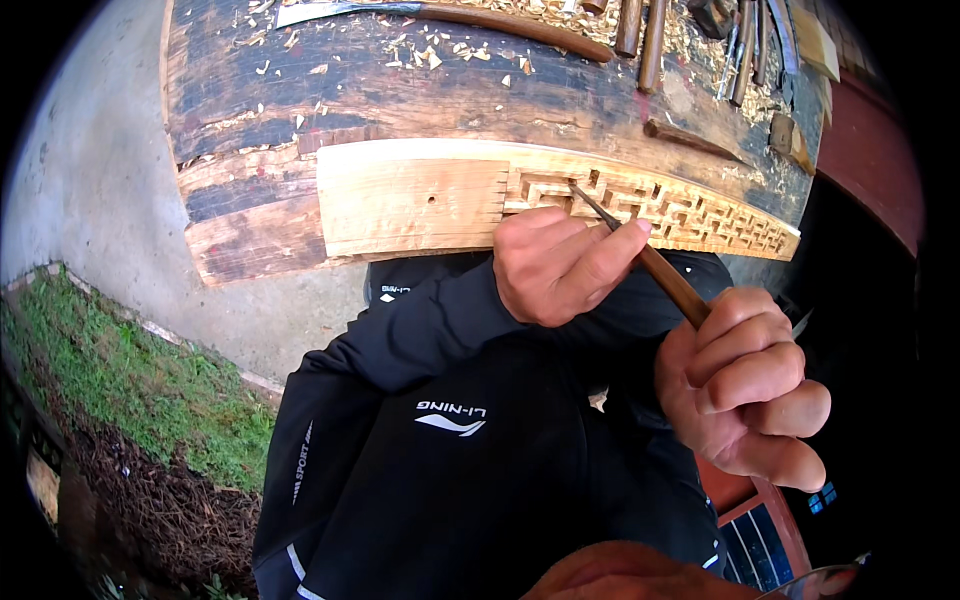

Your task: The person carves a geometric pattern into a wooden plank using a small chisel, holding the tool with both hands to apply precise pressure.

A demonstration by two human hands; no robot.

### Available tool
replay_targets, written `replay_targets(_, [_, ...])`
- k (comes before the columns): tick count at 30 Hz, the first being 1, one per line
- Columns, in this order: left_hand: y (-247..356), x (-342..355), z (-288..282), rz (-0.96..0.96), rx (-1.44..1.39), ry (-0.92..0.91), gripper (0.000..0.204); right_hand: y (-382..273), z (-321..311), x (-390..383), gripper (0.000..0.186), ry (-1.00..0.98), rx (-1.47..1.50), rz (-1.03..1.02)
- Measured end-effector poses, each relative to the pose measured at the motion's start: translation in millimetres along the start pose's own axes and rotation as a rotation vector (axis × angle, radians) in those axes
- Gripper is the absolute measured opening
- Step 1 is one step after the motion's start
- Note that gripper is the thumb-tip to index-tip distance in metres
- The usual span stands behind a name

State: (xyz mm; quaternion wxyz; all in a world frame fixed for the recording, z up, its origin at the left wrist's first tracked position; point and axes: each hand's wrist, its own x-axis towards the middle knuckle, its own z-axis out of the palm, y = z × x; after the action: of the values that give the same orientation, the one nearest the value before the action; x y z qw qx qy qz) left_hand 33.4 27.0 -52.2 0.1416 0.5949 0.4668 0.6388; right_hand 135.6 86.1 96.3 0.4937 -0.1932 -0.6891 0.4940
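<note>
A long pale wooden board [400, 200] lies along the near edge of the workbench, just above my lap. Its left part is plain apart from one small dark hole, while the right part carries a carved angular lattice pattern [690, 215]. A slim carving chisel [675, 285] with a brown wooden handle slants across the board, its tip resting in the carving. My left hand [560, 265] rests at the board's near edge, fingers closed about the chisel's lower shaft. Curled around the handle's end, my right hand [745, 385] hides the butt of the tool.
Wood shavings [420, 50] are strewn over the worn workbench [250, 110]. At its far side lie a long-handled blade [510, 22] and several wooden-handled tools [652, 50]. A pointed wooden piece [690, 138] and a wooden block [790, 142] sit beyond the board. Concrete and grass [150, 370] border the left.
</note>
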Motion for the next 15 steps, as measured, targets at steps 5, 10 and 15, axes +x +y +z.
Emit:
replay_targets(5, [-2,-2,3,-0.021,0.011,0.021,0.061,3,-2,2,0.062,-0.051,-0.025,0.024])
replay_targets(10, [-1,-3,2,-0.023,0.044,0.024,0.059,4,6,4,0.061,-0.001,-0.042,0.029])
replay_targets(15, [0,2,10,-0.086,0.055,0.072,0.055,15,13,19,0.057,0.125,-0.05,0.046])
